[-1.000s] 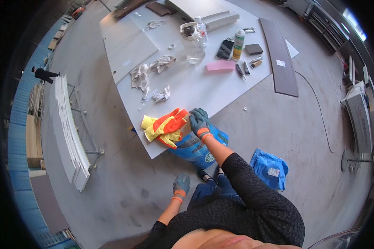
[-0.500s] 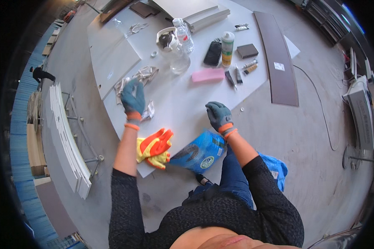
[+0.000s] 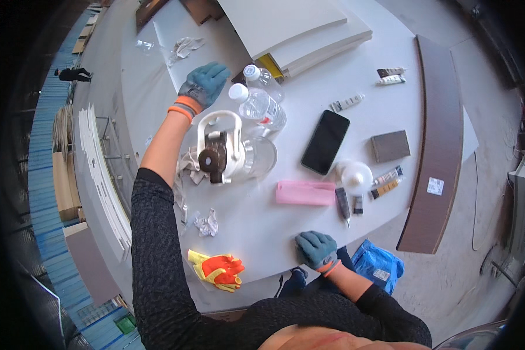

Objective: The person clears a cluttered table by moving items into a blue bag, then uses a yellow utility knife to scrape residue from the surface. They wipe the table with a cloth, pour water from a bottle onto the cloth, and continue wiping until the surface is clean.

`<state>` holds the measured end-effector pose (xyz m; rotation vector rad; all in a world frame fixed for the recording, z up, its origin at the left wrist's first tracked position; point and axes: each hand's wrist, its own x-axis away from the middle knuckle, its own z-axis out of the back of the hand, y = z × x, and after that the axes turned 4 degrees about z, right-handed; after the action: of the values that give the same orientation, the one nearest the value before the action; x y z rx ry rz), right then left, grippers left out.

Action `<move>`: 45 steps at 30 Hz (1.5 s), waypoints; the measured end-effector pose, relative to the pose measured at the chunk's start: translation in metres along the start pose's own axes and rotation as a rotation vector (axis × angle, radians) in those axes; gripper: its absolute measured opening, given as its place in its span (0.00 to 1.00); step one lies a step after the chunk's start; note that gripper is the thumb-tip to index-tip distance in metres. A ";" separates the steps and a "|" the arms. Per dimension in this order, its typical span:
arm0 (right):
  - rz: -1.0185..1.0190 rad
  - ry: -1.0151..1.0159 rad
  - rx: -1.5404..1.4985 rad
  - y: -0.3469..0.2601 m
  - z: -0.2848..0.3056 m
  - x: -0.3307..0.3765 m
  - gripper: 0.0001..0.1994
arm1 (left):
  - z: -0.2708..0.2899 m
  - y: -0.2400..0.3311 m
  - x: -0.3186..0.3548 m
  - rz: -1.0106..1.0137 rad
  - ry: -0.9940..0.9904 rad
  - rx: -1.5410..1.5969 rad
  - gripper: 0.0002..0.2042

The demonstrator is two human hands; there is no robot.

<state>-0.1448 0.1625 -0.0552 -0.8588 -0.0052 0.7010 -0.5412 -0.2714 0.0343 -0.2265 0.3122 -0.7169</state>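
Note:
My left hand (image 3: 204, 84), in a grey-green glove with an orange cuff, reaches over the table just left of two clear water bottles (image 3: 261, 108). Its fingers are stretched out and nothing shows in it. At the table's near edge rests my right hand (image 3: 317, 251), gloved alike. Its fingers are curled, with nothing visible in them. Between my arms stands a large clear jug (image 3: 256, 157) with a white handle and brown lid. A yellow-and-orange pair of gloves (image 3: 219, 269) lies near the front edge, by crumpled tissue (image 3: 207, 223).
Right of the jug are a pink block (image 3: 305, 192), a black phone (image 3: 325, 142), a white-capped cartridge (image 3: 354, 177), several small tubes (image 3: 385, 188) and a brown block (image 3: 391, 146). White panels (image 3: 309, 41) are stacked behind; a long brown board (image 3: 434, 157) lies right. A blue bag (image 3: 379, 265) sits below.
My left hand has moved from the rag forward to beside the bottles. My view has shifted closer over the table. The blue printed bag in front of me is out of sight.

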 end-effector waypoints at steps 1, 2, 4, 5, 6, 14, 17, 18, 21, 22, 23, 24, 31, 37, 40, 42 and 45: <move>-0.022 -0.003 0.006 -0.001 0.001 -0.003 0.16 | -0.013 -0.002 -0.011 -0.018 -0.022 0.019 0.16; 0.002 0.009 0.030 0.004 -0.003 -0.003 0.16 | -0.025 -0.003 -0.020 -0.037 -0.044 0.039 0.17; 0.006 -0.025 0.015 0.006 0.000 -0.007 0.16 | -0.040 0.002 -0.037 -0.056 -0.184 0.083 0.20; 0.004 -0.038 0.012 0.007 0.000 -0.008 0.17 | -0.047 0.008 -0.048 -0.050 -0.180 0.127 0.22; 0.020 -0.048 0.036 0.007 -0.001 -0.006 0.18 | -0.049 0.015 -0.054 -0.040 -0.181 0.167 0.24; 0.018 -0.090 0.056 0.009 -0.002 -0.010 0.16 | -0.080 0.029 -0.071 -0.053 -0.149 0.317 0.28; 0.008 -0.104 0.049 0.007 -0.001 -0.012 0.15 | -0.090 0.029 -0.064 -0.030 -0.125 0.356 0.28; 0.004 -0.097 0.049 0.007 -0.001 -0.013 0.15 | -0.092 0.029 -0.063 -0.026 -0.121 0.367 0.28; 0.012 -0.081 0.066 0.005 -0.002 -0.014 0.15 | -0.099 0.033 -0.061 -0.011 -0.107 0.400 0.28; 0.017 -0.076 0.076 0.005 -0.003 -0.014 0.15 | -0.101 0.034 -0.062 -0.009 -0.104 0.413 0.28; 0.021 -0.069 0.077 0.005 -0.003 -0.014 0.16 | -0.105 0.035 -0.065 -0.012 -0.098 0.428 0.28; 0.022 -0.068 0.079 0.005 -0.003 -0.014 0.16 | -0.110 0.039 -0.068 -0.017 -0.094 0.444 0.28; 0.019 -0.078 0.098 0.005 -0.003 -0.014 0.17 | -0.136 0.040 -0.073 -0.041 -0.100 0.411 0.26; 0.011 -0.075 0.090 0.003 -0.007 -0.012 0.16 | -0.142 0.045 -0.070 0.034 -0.195 0.519 0.31; 0.009 -0.098 0.090 0.003 -0.007 -0.008 0.18 | -0.147 0.046 -0.064 0.071 -0.143 0.713 0.31; 0.014 -0.112 0.087 0.004 -0.008 -0.006 0.18 | -0.149 0.042 -0.067 0.055 -0.170 0.697 0.30; 0.005 -0.129 0.102 0.002 -0.009 -0.007 0.17 | -0.119 0.046 -0.081 0.039 -0.380 0.444 0.28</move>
<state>-0.1487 0.1531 -0.0610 -0.7153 -0.0825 0.7540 -0.6129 -0.1947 -0.0744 0.0676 -0.2063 -0.6708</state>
